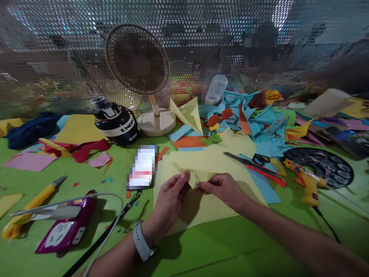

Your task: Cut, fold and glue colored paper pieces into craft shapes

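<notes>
Between my two hands is a small folded piece of pale yellow paper [198, 176], held just above larger yellow sheets [213, 211] on the green table. My left hand [173, 192] pinches its left side between thumb and fingers; a grey watch band circles that wrist. With thumb and forefinger, my right hand [223, 188] grips the right side of the same paper. Beyond the hands, a utility knife [256, 169] with red edges lies across the sheets. A lit phone [142, 167] rests to the left of them.
A fan [138, 61] and a black bottle [115, 121] stand at the back by a perforated metal screen. Blue folded papers [245, 111] are heaped behind the sheets. A yellow glue gun [308, 184] sits right; a purple power bank [67, 227] and a yellow cutter [37, 204] lie left.
</notes>
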`<state>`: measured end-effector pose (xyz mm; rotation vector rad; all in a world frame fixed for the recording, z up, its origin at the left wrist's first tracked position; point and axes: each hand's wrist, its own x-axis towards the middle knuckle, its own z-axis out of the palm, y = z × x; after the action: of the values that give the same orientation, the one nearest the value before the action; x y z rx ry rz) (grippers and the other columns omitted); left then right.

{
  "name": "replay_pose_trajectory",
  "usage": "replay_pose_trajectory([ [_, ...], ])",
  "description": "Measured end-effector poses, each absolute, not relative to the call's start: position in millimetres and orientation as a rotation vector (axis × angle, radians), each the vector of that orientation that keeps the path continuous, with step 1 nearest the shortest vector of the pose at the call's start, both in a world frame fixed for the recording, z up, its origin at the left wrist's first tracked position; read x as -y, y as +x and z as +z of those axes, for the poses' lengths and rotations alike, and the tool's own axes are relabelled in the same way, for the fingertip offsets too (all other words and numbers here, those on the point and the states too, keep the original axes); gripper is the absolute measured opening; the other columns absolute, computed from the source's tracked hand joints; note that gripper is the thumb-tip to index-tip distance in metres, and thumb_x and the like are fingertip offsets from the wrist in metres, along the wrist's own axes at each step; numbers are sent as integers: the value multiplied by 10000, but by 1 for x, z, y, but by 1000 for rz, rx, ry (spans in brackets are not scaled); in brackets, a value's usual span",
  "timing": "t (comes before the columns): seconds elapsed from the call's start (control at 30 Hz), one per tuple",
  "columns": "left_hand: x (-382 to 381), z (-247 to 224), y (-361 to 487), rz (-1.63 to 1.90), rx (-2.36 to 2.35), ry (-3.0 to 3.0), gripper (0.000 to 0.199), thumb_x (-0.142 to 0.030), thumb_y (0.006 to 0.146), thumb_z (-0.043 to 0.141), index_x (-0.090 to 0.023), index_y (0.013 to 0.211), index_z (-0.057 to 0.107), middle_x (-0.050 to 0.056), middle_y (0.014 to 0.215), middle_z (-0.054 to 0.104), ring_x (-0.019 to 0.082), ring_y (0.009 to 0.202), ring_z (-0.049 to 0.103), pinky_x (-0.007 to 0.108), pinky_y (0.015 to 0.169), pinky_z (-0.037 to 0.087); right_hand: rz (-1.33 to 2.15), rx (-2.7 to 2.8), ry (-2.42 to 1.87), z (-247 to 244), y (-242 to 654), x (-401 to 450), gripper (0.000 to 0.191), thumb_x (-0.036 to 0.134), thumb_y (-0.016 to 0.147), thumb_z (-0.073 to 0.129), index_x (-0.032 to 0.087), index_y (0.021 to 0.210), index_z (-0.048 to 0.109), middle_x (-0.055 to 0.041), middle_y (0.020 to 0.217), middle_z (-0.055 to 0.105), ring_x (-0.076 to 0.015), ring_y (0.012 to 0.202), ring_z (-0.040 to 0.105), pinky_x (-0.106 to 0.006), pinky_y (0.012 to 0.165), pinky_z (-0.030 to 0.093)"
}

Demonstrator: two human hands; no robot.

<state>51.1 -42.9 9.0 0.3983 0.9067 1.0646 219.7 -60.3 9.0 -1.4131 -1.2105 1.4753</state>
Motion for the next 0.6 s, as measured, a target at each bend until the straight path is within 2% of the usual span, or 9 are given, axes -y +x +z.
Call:
replay_pose_trajectory([
  [0.17, 42, 13, 51, 1034, -938, 432, 271, -314, 537, 909, -161, 611, 698, -40, 552, 625, 57, 521, 518, 155, 527, 436, 1441, 1214, -1407, 18, 226, 60, 460, 595, 697, 700, 141, 724, 764, -60, 667, 718, -134, 580, 597, -261, 569, 452],
  [0.3, 40, 15, 49, 998, -960, 455, 275, -324, 537, 908, -167, 600, 690, -50, 525, 594, 49, 478, 473, 157, 485, 403, 1387, 1276, -1400, 25, 231, 62, 504, 571, 849, 524, 154, 723, 778, -60, 661, 720, -168, 654, 636, -285, 653, 480],
  [0.4, 37, 16, 46, 974, -953, 504, 274, -331, 540, 905, -168, 619, 700, -49, 535, 598, 48, 480, 474, 153, 479, 397, 1347, 1323, -1396, 28, 234, 63, 562, 558, 890, 438, 153, 692, 773, -69, 654, 722, -192, 697, 658, -298, 696, 485],
  [0.47, 35, 17, 44, 968, -947, 579, 254, -326, 570, 891, -170, 606, 693, -51, 521, 591, 48, 477, 475, 152, 486, 401, 1403, 1322, -1367, 29, 235, 63, 660, 597, 908, 354, 138, 655, 755, -87, 624, 712, -187, 656, 660, -286, 645, 481],
  [0.53, 34, 19, 41, 962, -917, 680, 221, -302, 592, 879, -173, 625, 703, -30, 573, 639, 66, 528, 530, 160, 528, 431, 1504, 1313, -1329, 29, 234, 62, 724, 632, 916, 286, 120, 673, 737, -98, 623, 710, -160, 568, 647, -255, 531, 445],
  [0.6, 34, 21, 40, 940, -846, 777, 183, -271, 632, 851, -182, 745, 737, 12, 741, 717, 110, 652, 613, 199, 627, 485, 1614, 1325, -1320, 29, 232, 61, 632, 615, 903, 367, 110, 750, 715, -87, 634, 711, -130, 492, 627, -216, 423, 363],
])
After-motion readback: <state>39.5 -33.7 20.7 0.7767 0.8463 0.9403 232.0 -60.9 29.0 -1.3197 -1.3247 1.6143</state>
